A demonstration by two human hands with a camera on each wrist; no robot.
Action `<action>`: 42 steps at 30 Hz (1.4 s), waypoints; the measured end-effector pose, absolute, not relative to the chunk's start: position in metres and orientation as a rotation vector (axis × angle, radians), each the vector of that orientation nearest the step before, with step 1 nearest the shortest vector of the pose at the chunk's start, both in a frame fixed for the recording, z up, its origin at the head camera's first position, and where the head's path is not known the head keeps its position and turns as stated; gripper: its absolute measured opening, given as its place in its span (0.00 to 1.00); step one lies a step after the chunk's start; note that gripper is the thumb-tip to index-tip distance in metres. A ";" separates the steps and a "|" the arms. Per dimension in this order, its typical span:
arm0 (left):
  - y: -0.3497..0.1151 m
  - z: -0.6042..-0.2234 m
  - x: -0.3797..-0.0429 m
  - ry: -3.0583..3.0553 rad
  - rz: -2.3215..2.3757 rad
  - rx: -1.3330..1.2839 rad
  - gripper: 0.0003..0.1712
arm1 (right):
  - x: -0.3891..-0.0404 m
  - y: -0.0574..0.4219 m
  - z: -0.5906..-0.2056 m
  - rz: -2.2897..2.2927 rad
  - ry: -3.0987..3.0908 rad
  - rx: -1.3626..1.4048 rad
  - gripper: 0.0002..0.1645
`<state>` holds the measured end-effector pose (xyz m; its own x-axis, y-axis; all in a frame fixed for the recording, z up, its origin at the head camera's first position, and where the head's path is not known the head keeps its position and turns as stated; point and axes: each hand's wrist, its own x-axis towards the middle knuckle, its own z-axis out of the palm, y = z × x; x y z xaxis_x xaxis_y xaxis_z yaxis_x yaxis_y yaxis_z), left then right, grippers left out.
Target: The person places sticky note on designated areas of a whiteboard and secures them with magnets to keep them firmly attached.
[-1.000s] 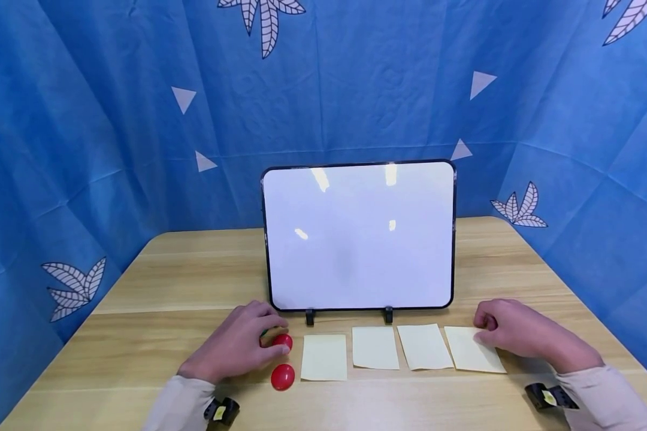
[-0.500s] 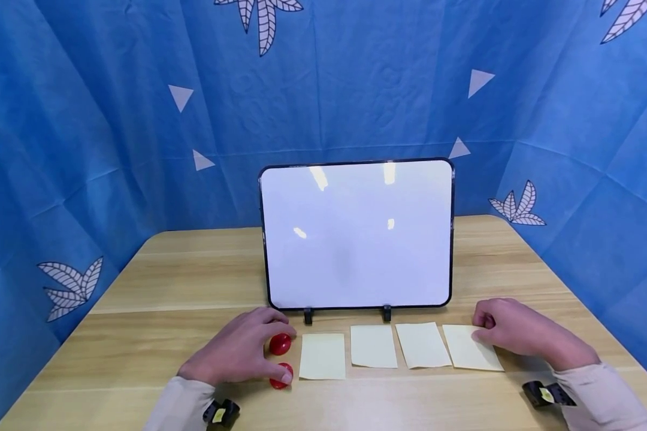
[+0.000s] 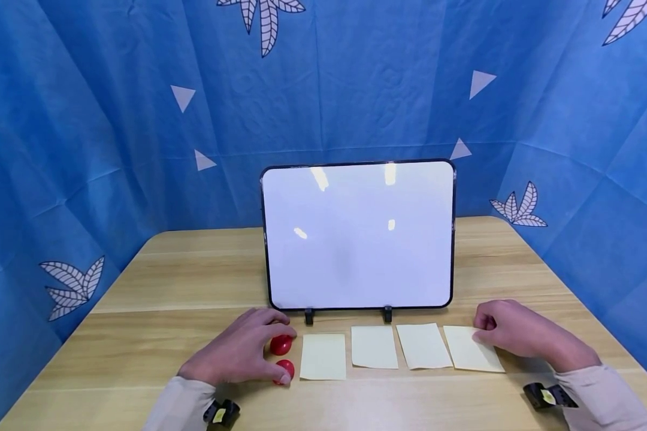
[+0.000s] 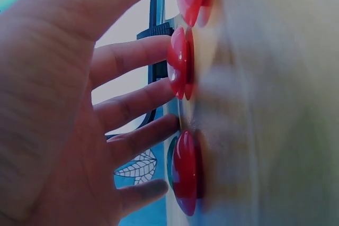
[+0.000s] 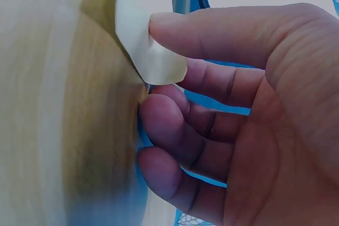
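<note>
The left hand (image 3: 237,353) spreads over smooth, hard red magnets (image 4: 183,62), best pinched by their rims, while the right hand (image 3: 517,332) pinches a flimsy paper note (image 5: 151,51) by its corner.

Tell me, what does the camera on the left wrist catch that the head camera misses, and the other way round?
Only the left wrist view shows three red magnets in a row under the left hand's fingers. Only the head view shows the right hand on the rightmost of four yellow notes and the wooden table. Both show the left hand, red magnets and the whiteboard.
</note>
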<state>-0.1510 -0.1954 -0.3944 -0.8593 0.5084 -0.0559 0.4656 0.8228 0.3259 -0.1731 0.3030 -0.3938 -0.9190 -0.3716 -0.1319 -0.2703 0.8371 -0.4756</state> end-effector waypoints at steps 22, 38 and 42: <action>-0.195 -0.396 -0.149 2.834 0.510 0.780 0.22 | -0.175 0.301 -0.395 -0.721 2.894 -0.557 0.09; -0.194 -0.399 -0.150 2.860 0.516 0.813 0.13 | -0.174 0.296 -0.393 -0.926 2.996 -0.541 0.06; -0.194 -0.397 -0.151 2.851 0.544 0.798 0.13 | -0.173 0.294 -0.393 -0.968 3.003 -0.548 0.04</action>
<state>-0.1511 -0.1944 -0.3973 -0.8514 0.5237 -0.0291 0.4763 0.7951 0.3754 -0.1734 0.2942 -0.3933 -0.9395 -0.3022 0.1610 -0.3394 0.7588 -0.5560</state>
